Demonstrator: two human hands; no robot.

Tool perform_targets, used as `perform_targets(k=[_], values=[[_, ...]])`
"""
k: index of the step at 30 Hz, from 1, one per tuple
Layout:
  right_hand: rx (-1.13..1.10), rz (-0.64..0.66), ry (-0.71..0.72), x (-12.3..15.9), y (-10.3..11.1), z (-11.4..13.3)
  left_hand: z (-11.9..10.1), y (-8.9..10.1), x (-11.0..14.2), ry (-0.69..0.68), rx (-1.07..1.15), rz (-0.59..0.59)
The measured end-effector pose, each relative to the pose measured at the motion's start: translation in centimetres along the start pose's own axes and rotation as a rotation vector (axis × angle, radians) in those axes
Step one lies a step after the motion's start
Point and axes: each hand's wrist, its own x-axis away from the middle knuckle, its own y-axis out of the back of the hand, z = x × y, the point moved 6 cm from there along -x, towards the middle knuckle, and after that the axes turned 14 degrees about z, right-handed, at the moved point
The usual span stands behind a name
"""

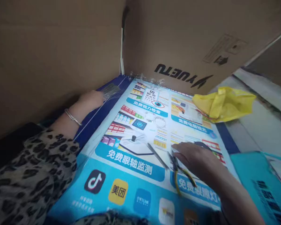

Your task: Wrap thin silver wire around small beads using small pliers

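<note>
My left hand (93, 99) reaches to the poster's far left edge, its fingers closed around a bundle of thin, shiny, pale strands (111, 90). Its fingertips are hard to make out. My right hand (192, 155) hovers palm down over or on the printed poster (121, 175), fingers stretched to the left, blurred, with nothing visible in them. Beside it lie small pliers (176, 170) with yellow and dark handles. Silver tweezers (157, 155) rest just left of the pliers. Clear beaded loops (159, 120) lie farther up, and a small black piece with fine strands (134, 138) is nearby.
Tall cardboard walls (173, 40) enclose the far and left sides. Clear glittering pieces (152, 79) lie along the poster's far edge. A yellow plastic bag (224, 104) sits at the far right, and a turquoise packet (253, 184) at the near right.
</note>
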Motion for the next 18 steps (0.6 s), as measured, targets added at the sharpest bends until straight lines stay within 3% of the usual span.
perform_targets(k=[5,9,13,18], values=[[-0.009,0.119,-0.113,0.7,-2.0,-1.8,0.8,-0.2,0.2,0.017,-0.011,-0.026],[-0.029,0.218,-0.17,0.5,-2.4,-2.0,1.0,-0.7,-0.2,0.032,-0.016,0.006],[-0.081,0.293,-0.185,-0.4,-2.0,-0.4,0.9,-0.7,-0.5,0.026,-0.03,0.016],[-0.123,0.308,-0.088,-1.5,-2.5,3.1,0.6,-0.7,-0.5,0.001,-0.049,0.019]])
